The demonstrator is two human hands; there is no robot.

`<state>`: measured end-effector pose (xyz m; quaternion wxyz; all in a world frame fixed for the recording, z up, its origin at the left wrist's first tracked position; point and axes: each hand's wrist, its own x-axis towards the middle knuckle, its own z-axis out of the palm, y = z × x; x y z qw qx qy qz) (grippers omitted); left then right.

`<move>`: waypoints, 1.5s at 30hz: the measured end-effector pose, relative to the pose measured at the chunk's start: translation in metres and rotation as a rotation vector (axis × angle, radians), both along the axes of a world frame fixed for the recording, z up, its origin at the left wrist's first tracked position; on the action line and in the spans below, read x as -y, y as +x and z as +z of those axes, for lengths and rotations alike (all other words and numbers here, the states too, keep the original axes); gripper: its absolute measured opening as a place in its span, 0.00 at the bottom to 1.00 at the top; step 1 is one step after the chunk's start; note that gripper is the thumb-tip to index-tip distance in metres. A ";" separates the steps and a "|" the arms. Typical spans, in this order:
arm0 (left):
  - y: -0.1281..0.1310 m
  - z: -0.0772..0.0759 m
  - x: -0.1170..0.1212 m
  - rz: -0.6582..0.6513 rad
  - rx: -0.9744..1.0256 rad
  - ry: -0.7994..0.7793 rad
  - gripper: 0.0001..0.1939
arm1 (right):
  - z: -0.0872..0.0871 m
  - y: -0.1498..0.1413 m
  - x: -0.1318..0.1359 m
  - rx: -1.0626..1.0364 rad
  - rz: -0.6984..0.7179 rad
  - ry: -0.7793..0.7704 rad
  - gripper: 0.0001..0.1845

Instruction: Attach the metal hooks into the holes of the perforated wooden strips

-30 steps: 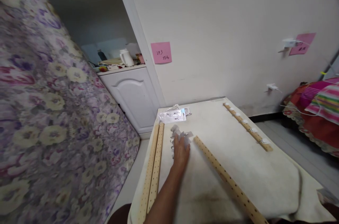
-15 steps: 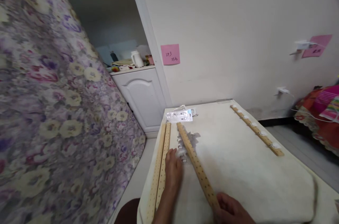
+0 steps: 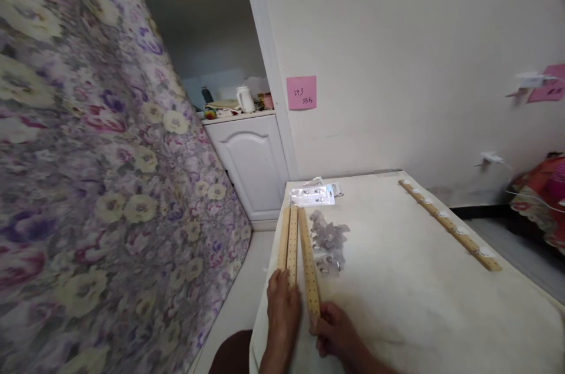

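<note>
Two perforated wooden strips [image 3: 293, 238] lie side by side along the table's left edge. My left hand [image 3: 282, 303] is over their near part, its fingers closed around them and covering the ends. A third perforated wooden strip [image 3: 308, 262] lies just to the right, slightly angled, with its far end close to the pair. Its near end is pinched by the fingers of my right hand [image 3: 333, 330]. To the right of this strip is a pile of small clear plastic packets [image 3: 329, 235], some with metal bits inside.
A clear blister pack [image 3: 313, 194] lies at the table's far left corner. Along the right edge rests a wooden strip with white round pieces [image 3: 448, 224]. A floral curtain [image 3: 123, 185] hangs at left; a white cabinet [image 3: 251, 162] and the wall stand behind the table.
The strip in my right hand has swung left, nearly parallel to the pair, uncovering the packets. My left hand has moved onto the pair. The view has shifted left.
</note>
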<state>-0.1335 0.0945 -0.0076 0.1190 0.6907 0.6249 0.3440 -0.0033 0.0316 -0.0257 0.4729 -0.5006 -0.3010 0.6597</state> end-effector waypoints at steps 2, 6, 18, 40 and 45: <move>-0.001 0.001 0.002 -0.006 0.010 0.000 0.21 | -0.002 -0.008 -0.001 0.014 0.035 0.015 0.14; -0.003 0.004 0.003 -0.028 0.044 0.002 0.20 | 0.004 -0.014 -0.006 0.141 0.163 0.061 0.11; -0.006 0.000 0.005 -0.076 0.039 -0.009 0.21 | 0.017 0.001 -0.013 0.606 0.368 0.122 0.03; 0.087 -0.005 0.029 -0.387 0.101 0.085 0.18 | 0.003 0.359 0.064 1.240 -0.810 -0.133 0.23; 0.106 -0.026 0.036 -0.418 0.157 0.015 0.17 | 0.008 0.391 0.049 1.327 -0.801 -0.224 0.28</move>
